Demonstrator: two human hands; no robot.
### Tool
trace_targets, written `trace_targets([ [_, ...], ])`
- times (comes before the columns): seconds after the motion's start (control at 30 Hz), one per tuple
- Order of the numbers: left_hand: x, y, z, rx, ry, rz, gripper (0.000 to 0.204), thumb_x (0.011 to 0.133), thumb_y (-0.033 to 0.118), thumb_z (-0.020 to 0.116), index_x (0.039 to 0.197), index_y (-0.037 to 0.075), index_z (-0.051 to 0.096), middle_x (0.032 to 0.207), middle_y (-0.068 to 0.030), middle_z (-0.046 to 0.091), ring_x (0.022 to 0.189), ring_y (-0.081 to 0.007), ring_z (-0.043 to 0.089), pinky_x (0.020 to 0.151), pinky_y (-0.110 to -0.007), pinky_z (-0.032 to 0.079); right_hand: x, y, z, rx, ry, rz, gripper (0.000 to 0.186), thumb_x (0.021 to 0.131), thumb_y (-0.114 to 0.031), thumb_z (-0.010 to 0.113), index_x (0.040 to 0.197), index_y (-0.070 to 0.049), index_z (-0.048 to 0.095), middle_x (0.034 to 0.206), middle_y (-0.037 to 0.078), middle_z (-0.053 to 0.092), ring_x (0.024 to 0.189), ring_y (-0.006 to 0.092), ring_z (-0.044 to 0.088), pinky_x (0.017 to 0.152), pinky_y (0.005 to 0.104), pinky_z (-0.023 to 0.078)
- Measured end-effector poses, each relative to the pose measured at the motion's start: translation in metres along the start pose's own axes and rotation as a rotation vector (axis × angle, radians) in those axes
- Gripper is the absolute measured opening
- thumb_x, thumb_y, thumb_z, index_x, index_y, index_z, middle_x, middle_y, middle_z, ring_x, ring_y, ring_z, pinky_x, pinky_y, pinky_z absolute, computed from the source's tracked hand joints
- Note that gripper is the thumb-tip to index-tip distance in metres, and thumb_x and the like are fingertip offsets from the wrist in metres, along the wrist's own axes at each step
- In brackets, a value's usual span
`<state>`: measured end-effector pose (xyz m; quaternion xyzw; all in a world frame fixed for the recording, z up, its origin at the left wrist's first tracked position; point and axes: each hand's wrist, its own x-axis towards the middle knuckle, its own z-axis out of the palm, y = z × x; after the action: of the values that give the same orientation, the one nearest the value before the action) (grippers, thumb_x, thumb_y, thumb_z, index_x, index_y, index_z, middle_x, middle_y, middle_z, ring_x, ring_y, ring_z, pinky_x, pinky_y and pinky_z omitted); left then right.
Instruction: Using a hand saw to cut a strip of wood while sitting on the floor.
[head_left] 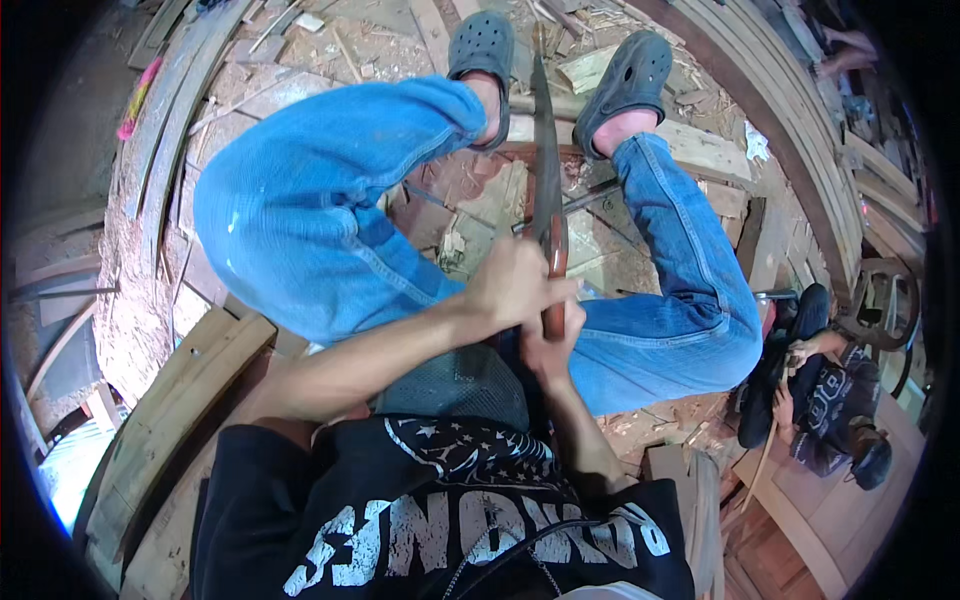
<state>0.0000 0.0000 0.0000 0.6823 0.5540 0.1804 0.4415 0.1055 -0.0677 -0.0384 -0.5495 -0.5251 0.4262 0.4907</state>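
Note:
A long-bladed knife (547, 165) points away from me between my shins, its dark blade narrowing toward the far end. Its reddish-brown handle lies close to my lap. My left hand (515, 282) is closed at the upper part of the handle, near the blade's base, slightly blurred. Just below it, my right hand (553, 345) wraps round the lower handle. Parts of the handle are hidden by my fingers. I sit with knees spread, in blue jeans (310, 200) and grey clogs (630, 85).
Wood scraps and chips (490, 210) litter the ground between my legs. Long planks (760, 110) curve along the right, and timber pieces (175, 420) lie beside my left arm. Another person (825, 400) works at the right, holding a thin stick.

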Motion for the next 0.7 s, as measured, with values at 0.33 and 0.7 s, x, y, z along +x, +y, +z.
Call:
trace_targets([
  [0.33,0.000,-0.008,0.010,-0.111,0.141,0.080,0.040,0.071,0.034,0.068,0.053,-0.002,0.062,0.046,-0.0192,0.052,0.042,-0.0301,0.057,0.042,-0.037,0.044,0.000,-0.001,-0.012,-0.093,-0.086,0.143,0.010,0.078,-0.005,0.056,0.084,0.003,0.057,0.069,0.003,0.058,0.065,0.0093,0.053,0.060,0.0257,0.043],
  [0.7,0.007,-0.013,-0.002,0.277,0.189,0.615,0.006,0.077,0.024,0.065,0.077,0.018,0.068,0.046,-0.0044,0.049,0.034,-0.0196,0.049,0.031,-0.031,0.034,0.007,-0.011,-0.010,-0.033,-0.060,0.171,0.013,0.081,-0.010,0.058,0.084,0.003,0.056,0.066,0.003,0.057,0.061,0.0094,0.052,0.056,0.0261,0.043],
])
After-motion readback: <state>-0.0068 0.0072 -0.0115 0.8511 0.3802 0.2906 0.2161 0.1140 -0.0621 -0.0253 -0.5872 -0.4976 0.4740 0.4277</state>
